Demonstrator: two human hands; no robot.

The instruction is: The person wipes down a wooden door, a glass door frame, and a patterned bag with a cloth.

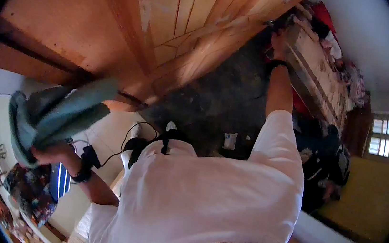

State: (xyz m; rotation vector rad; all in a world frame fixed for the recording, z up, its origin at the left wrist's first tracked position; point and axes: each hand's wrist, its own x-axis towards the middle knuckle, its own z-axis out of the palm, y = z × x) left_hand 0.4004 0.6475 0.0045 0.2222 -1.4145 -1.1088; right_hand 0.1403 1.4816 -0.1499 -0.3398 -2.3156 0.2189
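Cloth in left hand, door ahead

Count: one grey-green cloth [72,119], one wooden door [119,26], two hands, two dark wristbands [84,172], one white packet [229,141], one window [388,139].

Left hand [54,153]: fingers closed on the cloth at its near end. Right hand [278,44]: reached well forward, by the door's far edge; grip cannot be told, fingers small and dim.

Surroundings: door stands ahead of the left hand and fills the space toward the right. Corded black box [90,156] just beside the left wrist. Wooden frame [315,70] beside the right hand, clothes heap [324,158] behind that hand.

Orientation: cloth's long axis runs forward and rightward from the left hand, loose end toward the door; contact unclear.
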